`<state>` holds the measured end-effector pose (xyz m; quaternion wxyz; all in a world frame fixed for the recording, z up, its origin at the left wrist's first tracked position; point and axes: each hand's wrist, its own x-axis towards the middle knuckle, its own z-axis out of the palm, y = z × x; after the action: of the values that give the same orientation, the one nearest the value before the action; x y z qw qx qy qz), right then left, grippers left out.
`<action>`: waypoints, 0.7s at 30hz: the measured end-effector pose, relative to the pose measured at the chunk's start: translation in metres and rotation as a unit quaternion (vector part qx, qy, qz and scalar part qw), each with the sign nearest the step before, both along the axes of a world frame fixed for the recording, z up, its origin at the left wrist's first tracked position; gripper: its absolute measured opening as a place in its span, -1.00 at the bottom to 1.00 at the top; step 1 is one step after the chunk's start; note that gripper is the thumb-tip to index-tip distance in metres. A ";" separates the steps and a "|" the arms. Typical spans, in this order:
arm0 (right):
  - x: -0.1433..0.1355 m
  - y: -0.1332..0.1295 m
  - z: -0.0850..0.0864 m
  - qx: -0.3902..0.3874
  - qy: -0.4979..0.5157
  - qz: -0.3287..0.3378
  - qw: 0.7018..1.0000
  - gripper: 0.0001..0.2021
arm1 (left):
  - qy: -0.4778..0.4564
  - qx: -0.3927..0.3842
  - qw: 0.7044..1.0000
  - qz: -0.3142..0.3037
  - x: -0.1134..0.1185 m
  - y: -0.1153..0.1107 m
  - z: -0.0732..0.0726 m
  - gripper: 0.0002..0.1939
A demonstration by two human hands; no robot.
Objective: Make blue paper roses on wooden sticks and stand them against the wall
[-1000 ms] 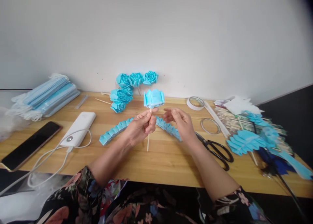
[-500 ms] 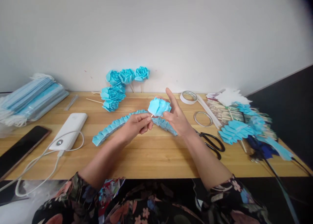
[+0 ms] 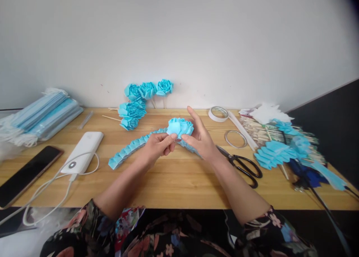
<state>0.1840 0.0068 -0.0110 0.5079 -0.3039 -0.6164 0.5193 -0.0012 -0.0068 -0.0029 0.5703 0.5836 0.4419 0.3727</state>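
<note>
A light-blue paper-like flower (image 3: 181,127) is held above the middle of the table. My left hand (image 3: 160,144) pinches its base with thumb and fingers; the stick seen there earlier is hidden now. From the right, my right hand (image 3: 200,139) cups the flower, its thumb pressed near the lower petals and its index finger raised. Behind and below the hands, a long pleated blue strip (image 3: 127,152) curves across the table. Finished blue flowers on sticks stand and lie near the wall, among them one rose-shaped flower (image 3: 165,87).
Face masks (image 3: 45,113), a phone (image 3: 28,174) and a white power bank (image 3: 84,152) with a cable lie left. To the right are tape rolls (image 3: 218,114), black scissors (image 3: 244,165), a pile of sticks (image 3: 256,126) and pleated blue pieces (image 3: 276,153). The wooden table (image 3: 174,189) meets a wall.
The flower has turned so its layered petals show more, and its stick is no longer visible. My right thumb has moved in toward the flower's base. The whole view has shifted slightly.
</note>
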 end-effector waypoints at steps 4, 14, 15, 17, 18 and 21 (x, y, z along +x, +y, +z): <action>-0.002 -0.006 0.005 0.010 -0.005 -0.007 1.000 -0.07 | 0.023 0.055 0.997 0.056 0.005 -0.007 0.005 -0.43; -0.006 -0.015 0.003 0.040 -0.058 -0.118 0.991 -0.11 | 0.076 0.173 0.973 0.131 0.013 -0.016 0.000 -0.49; -0.007 -0.015 0.003 0.041 -0.049 -0.115 0.991 -0.12 | 0.077 0.177 0.972 0.133 0.012 -0.016 0.000 -0.47; -0.009 -0.016 0.004 0.042 -0.030 -0.104 0.993 -0.14 | 0.081 0.183 0.970 0.136 0.012 -0.016 0.001 -0.45; -0.009 -0.017 0.004 0.042 -0.024 -0.099 0.994 -0.15 | 0.084 0.185 0.970 0.135 0.012 -0.016 0.001 -0.45; -0.009 -0.016 0.008 0.045 -0.020 -0.096 0.994 -0.15 | 0.093 0.192 0.969 0.129 0.011 -0.017 0.003 -0.46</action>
<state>0.1748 -0.0093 -0.0033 0.5560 -0.3486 -0.6174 0.4337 0.0101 -0.0241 0.0003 0.3515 0.6520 0.4846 0.4653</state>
